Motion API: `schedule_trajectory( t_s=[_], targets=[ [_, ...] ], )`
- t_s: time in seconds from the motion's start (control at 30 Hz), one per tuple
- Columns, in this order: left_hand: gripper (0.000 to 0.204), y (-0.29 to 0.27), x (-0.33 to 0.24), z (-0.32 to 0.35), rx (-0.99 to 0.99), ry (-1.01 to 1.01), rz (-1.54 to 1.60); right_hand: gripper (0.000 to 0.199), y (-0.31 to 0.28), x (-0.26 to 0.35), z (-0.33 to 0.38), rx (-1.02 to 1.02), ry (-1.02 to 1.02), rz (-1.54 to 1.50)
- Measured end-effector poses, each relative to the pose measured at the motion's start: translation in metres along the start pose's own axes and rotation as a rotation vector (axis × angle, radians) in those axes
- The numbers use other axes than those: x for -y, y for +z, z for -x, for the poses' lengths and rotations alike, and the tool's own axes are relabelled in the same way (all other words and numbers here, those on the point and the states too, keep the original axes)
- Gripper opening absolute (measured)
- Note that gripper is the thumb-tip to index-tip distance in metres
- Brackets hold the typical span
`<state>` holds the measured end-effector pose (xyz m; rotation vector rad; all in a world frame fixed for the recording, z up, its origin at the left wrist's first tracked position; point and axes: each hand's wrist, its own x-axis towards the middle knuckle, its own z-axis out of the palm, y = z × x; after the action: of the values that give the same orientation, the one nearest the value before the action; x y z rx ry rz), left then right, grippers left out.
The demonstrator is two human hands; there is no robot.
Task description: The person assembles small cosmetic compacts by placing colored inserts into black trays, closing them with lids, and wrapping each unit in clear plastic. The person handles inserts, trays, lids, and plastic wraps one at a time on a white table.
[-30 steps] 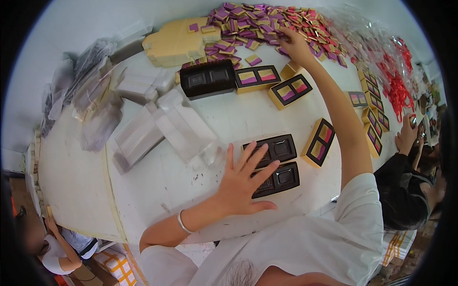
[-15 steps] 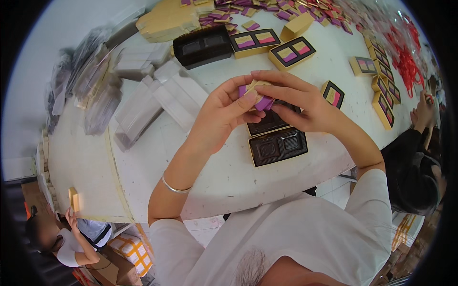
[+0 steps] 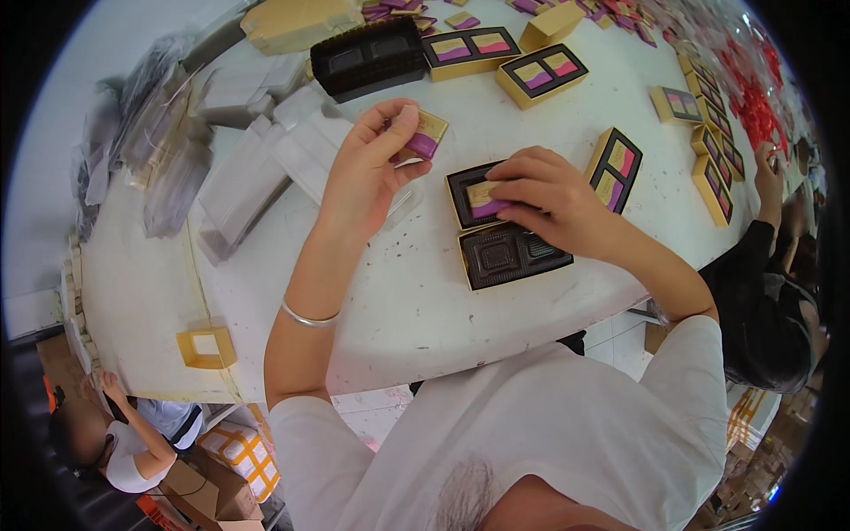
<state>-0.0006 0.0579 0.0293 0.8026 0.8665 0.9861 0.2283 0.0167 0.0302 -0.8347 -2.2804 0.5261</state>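
Observation:
My left hand [image 3: 361, 173] is raised above the table, pinching a small square gold-and-purple packet [image 3: 428, 134] between thumb and fingers; whether there is more than one I cannot tell. Lower and to the right, my right hand [image 3: 562, 202] grips another gold-and-purple packet [image 3: 483, 198] at the left compartment of a gold box with a black insert [image 3: 460, 180]. My fingers and wrist cover that box's right part. Touching it on the near side is a second gold box [image 3: 492, 257], its two black compartments bare.
A filled box [image 3: 617, 164] lies right of my hand; others [image 3: 542, 78] stand behind, beside stacked black inserts [image 3: 367, 57]. Clear plastic covers [image 3: 239, 190] lie left. Loose packets and red ribbons [image 3: 753, 111] lie far off. A gold frame [image 3: 205, 348] and co-workers are at the sides.
My hands have parted: the left went up and left with a packet, the right down to the far box with another. A co-worker's hand has left the gold frame on the table's left.

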Motion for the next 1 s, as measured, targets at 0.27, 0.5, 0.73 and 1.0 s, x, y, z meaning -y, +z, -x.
schedule_trajectory(
  t_s=[0.27, 0.5, 0.73, 1.0],
  targets=[
    [0.021, 0.009, 0.006, 0.004, 0.019, -0.021, -0.043, 0.013, 0.006, 0.002, -0.009, 0.234, 0.360, -0.119],
    [0.020, 0.017, 0.010, 0.012, 0.063, -0.041, -0.046, 0.014, 0.012, 0.001, -0.011, 0.215, 0.466, -0.216],
    [0.023, 0.040, 0.018, 0.028, 0.045, -0.006, 0.028, 0.041, 0.012, 0.014, -0.016, -0.214, -0.059, 0.091],
    [0.024, 0.021, 0.003, 0.015, 0.028, 0.057, -0.124, 0.028, 0.000, 0.032, 0.028, 0.217, -0.051, -0.027]
  ],
)
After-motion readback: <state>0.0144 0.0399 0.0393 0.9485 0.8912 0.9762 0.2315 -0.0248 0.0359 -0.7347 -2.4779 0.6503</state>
